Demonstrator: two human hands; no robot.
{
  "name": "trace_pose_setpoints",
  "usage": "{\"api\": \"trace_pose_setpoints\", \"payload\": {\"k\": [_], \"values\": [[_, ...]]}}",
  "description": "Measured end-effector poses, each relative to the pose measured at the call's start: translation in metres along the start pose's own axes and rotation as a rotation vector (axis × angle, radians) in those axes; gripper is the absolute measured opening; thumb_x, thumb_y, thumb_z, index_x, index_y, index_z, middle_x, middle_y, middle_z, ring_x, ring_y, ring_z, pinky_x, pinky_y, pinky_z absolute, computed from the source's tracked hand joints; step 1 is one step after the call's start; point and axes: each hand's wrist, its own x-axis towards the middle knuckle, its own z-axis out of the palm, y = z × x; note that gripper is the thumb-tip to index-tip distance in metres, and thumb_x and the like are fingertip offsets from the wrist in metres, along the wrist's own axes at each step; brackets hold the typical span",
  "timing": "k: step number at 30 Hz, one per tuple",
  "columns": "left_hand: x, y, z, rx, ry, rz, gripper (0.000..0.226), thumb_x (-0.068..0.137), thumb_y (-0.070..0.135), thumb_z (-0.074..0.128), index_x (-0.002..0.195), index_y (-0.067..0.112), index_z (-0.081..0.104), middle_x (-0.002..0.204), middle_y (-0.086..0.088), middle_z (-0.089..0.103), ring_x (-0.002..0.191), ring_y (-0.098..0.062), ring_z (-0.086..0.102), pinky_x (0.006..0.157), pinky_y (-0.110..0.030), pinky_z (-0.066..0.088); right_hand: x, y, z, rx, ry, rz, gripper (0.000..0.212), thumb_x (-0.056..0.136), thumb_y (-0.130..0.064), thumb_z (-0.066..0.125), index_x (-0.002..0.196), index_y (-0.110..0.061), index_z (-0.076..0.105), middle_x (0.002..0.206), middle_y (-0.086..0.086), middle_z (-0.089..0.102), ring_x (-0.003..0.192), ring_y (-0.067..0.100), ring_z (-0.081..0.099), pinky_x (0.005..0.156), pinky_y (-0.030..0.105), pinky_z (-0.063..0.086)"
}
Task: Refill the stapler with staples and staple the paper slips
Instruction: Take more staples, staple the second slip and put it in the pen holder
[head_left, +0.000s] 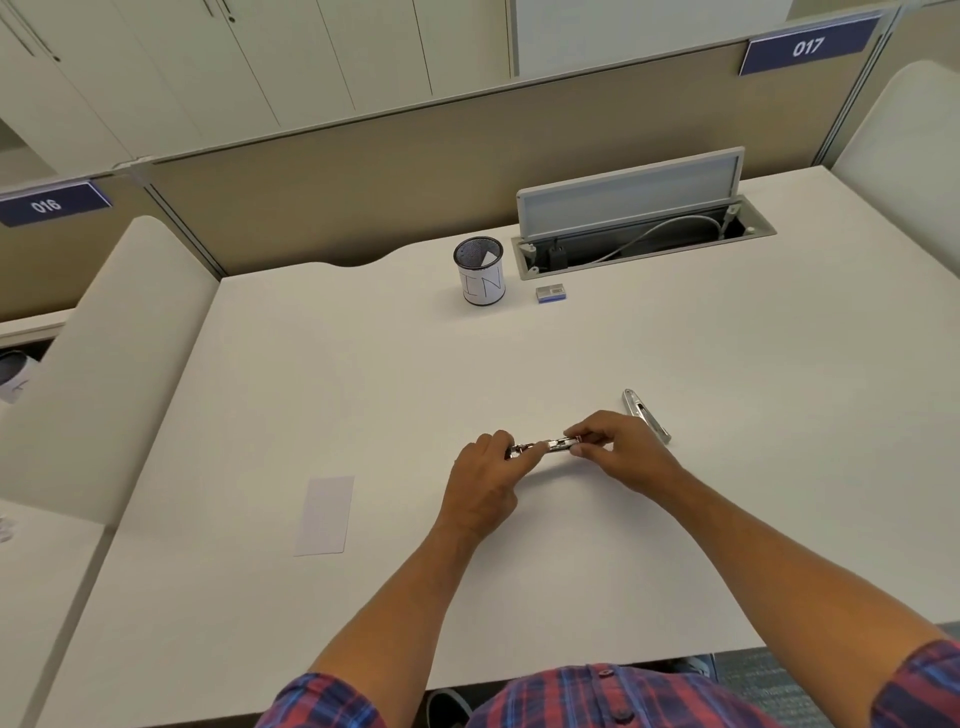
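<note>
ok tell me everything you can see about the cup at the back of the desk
The cup is a small upright cylinder with a dark mesh inside and a white paper wrap hand-lettered "IN". A white slip pokes up inside. It stands alone on the white desk, left of the open cable hatch, with a small blue box beside it. Nothing touches it.

Probably an office: numbered desk signs (808, 48), partition panels (337, 208), a desk cable hatch (631, 200)

The stapler (543, 447) is partly hidden under both hands' fingers (584, 434), its details too small to tell.
</note>
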Motion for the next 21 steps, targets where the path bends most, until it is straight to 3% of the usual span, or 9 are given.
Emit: {"api": "trace_pose_setpoints", "payload": {"k": [8, 11, 14, 21], "values": [[0.007, 0.007, -0.007, 0.022, -0.11, -0.03, 0.082, 0.07, -0.014, 0.052, 0.135, 0.036, 0.062, 0.087, -0.007, 0.053, 0.068, -0.027, 0.048, 0.055, -0.035, 0.042, 0.0, 0.008, 0.001, 0.069, 0.004, 0.103, 0.017, 0.086, -0.01, 0.08, 0.098, -0.021, 0.078, 0.094, 0.0, 0.074, 0.086, 0.011, 0.067, 0.078, 0.021, 0.052], [0.008, 0.008, -0.007, 0.002, -0.138, -0.015, 0.083, 0.072, -0.013, 0.052, 0.138, 0.037, 0.059, 0.089, -0.008, 0.053, 0.071, -0.027, 0.047, 0.059, -0.036, 0.043, -0.001, 0.009, 0.001, 0.155, -0.012, 0.136, 0.009, 0.087, -0.019, 0.081, 0.094, -0.024, 0.079, 0.09, -0.001, 0.076, 0.082, 0.01, 0.066, 0.076, 0.026, 0.053], [0.01, 0.011, -0.008, -0.005, -0.132, -0.019, 0.079, 0.07, -0.015, 0.054, 0.132, 0.032, 0.064, 0.088, -0.008, 0.054, 0.069, -0.028, 0.048, 0.056, -0.036, 0.043, -0.001, 0.009, 0.001, 0.269, -0.058, 0.165, 0.005, 0.089, -0.025, 0.079, 0.092, -0.022, 0.081, 0.082, 0.001, 0.075, 0.074, 0.012, 0.064, 0.072, 0.033, 0.054], [0.009, 0.011, -0.006, -0.087, -0.055, -0.052, 0.066, 0.073, -0.016, 0.057, 0.13, 0.015, 0.064, 0.093, -0.007, 0.062, 0.073, -0.03, 0.054, 0.06, -0.043, 0.049, 0.005, 0.003, -0.004, 0.449, -0.149, 0.215, 0.017, 0.089, -0.023, 0.078, 0.095, -0.007, 0.079, 0.088, 0.008, 0.074, 0.076, 0.014, 0.065, 0.066, 0.024, 0.051]]}}
